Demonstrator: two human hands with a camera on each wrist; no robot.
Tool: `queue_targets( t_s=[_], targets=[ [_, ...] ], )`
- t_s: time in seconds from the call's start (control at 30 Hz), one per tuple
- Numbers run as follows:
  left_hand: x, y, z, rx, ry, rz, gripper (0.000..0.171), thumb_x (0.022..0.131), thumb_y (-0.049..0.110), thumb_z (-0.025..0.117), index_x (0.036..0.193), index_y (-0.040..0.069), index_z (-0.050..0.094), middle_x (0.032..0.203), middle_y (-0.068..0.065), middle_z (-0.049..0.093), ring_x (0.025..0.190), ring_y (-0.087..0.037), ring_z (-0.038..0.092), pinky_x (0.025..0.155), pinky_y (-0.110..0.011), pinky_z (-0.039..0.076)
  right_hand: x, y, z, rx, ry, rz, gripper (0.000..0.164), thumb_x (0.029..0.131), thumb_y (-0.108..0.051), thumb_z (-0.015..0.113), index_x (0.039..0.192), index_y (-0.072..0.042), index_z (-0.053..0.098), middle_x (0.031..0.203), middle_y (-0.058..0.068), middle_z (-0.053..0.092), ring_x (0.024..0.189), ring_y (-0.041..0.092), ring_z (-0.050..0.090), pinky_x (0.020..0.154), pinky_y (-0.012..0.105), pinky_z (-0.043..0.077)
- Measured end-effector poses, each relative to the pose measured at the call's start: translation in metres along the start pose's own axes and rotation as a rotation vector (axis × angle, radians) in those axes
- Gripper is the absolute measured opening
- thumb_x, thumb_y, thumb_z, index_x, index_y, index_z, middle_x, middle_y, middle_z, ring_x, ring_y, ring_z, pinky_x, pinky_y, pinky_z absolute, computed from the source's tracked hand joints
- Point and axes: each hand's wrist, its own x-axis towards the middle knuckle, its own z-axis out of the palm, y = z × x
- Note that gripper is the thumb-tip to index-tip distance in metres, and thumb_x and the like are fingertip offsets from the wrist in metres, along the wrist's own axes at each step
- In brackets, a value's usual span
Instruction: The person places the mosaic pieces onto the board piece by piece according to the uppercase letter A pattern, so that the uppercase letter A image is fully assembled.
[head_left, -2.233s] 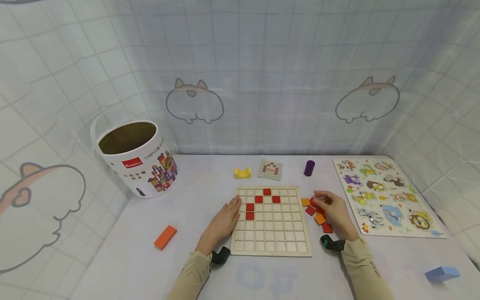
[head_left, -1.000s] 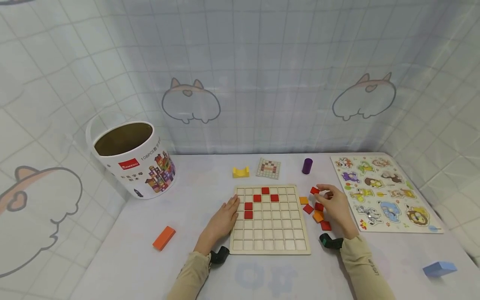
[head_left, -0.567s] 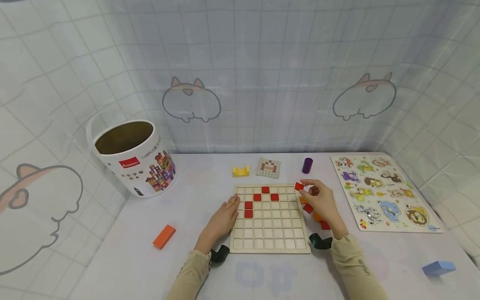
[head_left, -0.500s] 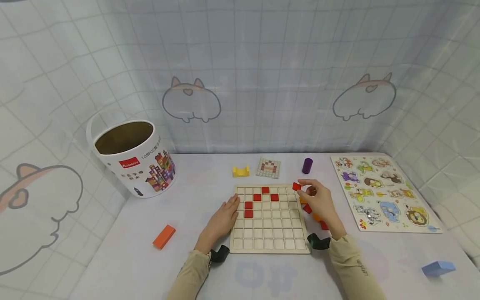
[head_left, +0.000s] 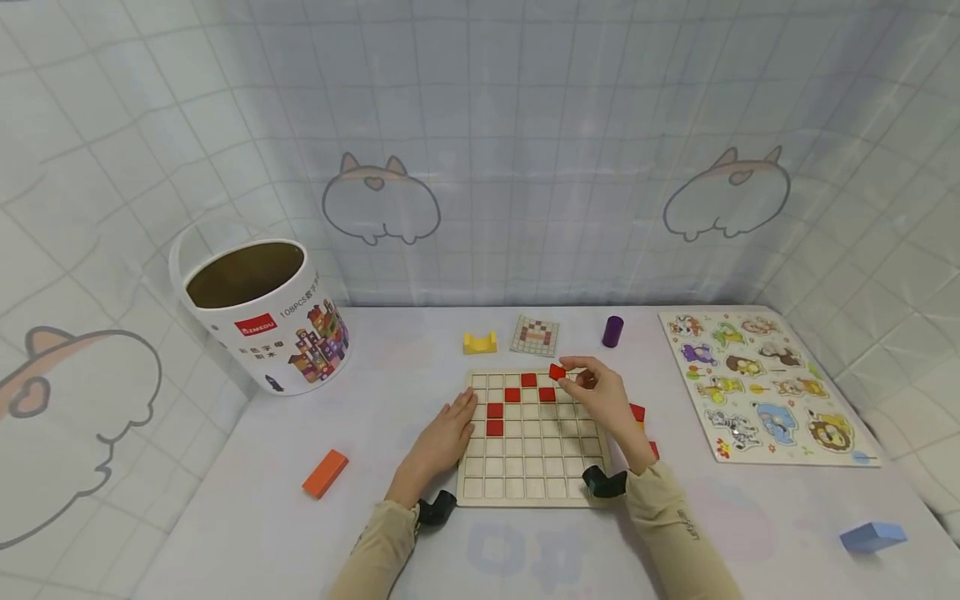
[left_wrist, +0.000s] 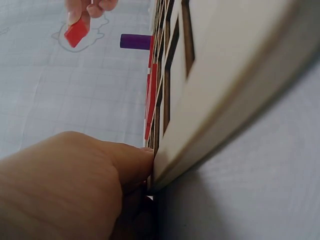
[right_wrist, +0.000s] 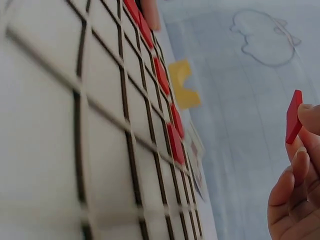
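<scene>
My right hand (head_left: pixel 600 400) pinches a red square tile (head_left: pixel 557 372) between thumb and finger, raised above the far edge of the wooden grid board (head_left: pixel 525 467). The right wrist view shows that red tile (right_wrist: pixel 294 117) tilted and apart from the board. My left hand (head_left: pixel 441 437) rests on the board's left edge with its fingers extended. Several red tiles (head_left: pixel 495 427) lie in the board's cells toward the far left and middle. More red and orange tiles (head_left: pixel 637 412) lie right of the board, partly hidden by my right hand and wrist.
Behind the board are a yellow block (head_left: pixel 480 343), a small pattern card (head_left: pixel 535 336) and a purple cylinder (head_left: pixel 612 332). An animal puzzle board (head_left: pixel 765 392) lies right, a blue block (head_left: pixel 872 537) nearer. A white bucket (head_left: pixel 262 333) and an orange block (head_left: pixel 326 474) are left.
My right hand has picked a red tile from the loose pile and carried it left over the board's far side. My left hand has stayed on the board's edge.
</scene>
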Motion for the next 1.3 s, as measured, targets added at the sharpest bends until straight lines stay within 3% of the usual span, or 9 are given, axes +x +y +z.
queue_targets(
  t_s=[0.13,0.4,0.53,0.73,0.93,1.17,1.3],
  targets=[
    [0.000,0.000,0.000,-0.006,-0.001,0.000,0.050,0.101,0.014,0.046,0.147,-0.004,0.037,0.157,-0.018,0.031,0.143,-0.035,0.034,0.120,-0.050,0.028,-0.002,0.000,0.016,0.032,-0.053,0.000,0.033,0.088,-0.010,0.070,0.120,-0.004,0.065,0.105,0.014,0.062,0.076,0.009,0.049,0.060,0.016,0.042],
    [0.000,-0.001,0.000,0.003,0.001,0.012,0.050,0.101,0.015,0.047,0.147,-0.003,0.036,0.157,-0.017,0.031,0.143,-0.034,0.035,0.119,-0.050,0.029,-0.012,0.003,0.049,0.072,-0.215,-0.006,0.030,0.090,-0.013,0.069,0.119,-0.008,0.066,0.098,0.013,0.064,0.068,0.009,0.049,0.058,0.017,0.042],
    [0.001,-0.002,0.001,0.002,-0.005,0.005,0.051,0.101,0.015,0.047,0.147,-0.003,0.036,0.157,-0.017,0.031,0.144,-0.034,0.034,0.119,-0.050,0.029,-0.017,0.006,0.062,0.148,-0.250,0.016,0.032,0.091,-0.013,0.067,0.121,-0.005,0.065,0.115,0.015,0.065,0.071,0.007,0.053,0.060,0.016,0.046],
    [0.002,-0.004,0.004,-0.001,-0.016,-0.005,0.051,0.101,0.016,0.046,0.148,-0.001,0.035,0.158,-0.016,0.029,0.144,-0.033,0.033,0.119,-0.050,0.028,-0.024,0.012,0.075,0.163,-0.276,0.025,0.031,0.091,-0.011,0.067,0.120,-0.002,0.064,0.114,0.019,0.065,0.075,0.007,0.059,0.062,0.015,0.049],
    [0.002,-0.004,0.004,-0.003,-0.023,-0.005,0.051,0.102,0.016,0.045,0.149,-0.001,0.034,0.159,-0.015,0.028,0.145,-0.033,0.031,0.120,-0.050,0.027,-0.029,0.016,0.080,0.130,-0.256,0.006,0.030,0.088,-0.012,0.071,0.116,-0.004,0.066,0.113,0.016,0.066,0.075,0.005,0.057,0.063,0.013,0.047],
    [-0.001,-0.002,0.002,-0.002,-0.016,-0.006,0.050,0.102,0.016,0.045,0.148,-0.002,0.035,0.158,-0.016,0.029,0.145,-0.032,0.031,0.121,-0.048,0.027,-0.034,0.021,0.085,-0.019,-0.284,-0.142,0.024,0.083,-0.014,0.076,0.107,-0.012,0.070,0.082,0.002,0.063,0.065,0.003,0.049,0.057,0.015,0.043],
    [-0.001,-0.001,0.001,-0.009,-0.014,-0.010,0.051,0.102,0.016,0.045,0.149,-0.002,0.034,0.158,-0.016,0.028,0.146,-0.032,0.031,0.121,-0.048,0.026,-0.036,0.023,0.087,-0.081,-0.299,-0.190,0.024,0.079,-0.014,0.080,0.101,-0.019,0.072,0.085,-0.007,0.065,0.067,0.002,0.049,0.058,0.015,0.044]
  ],
)
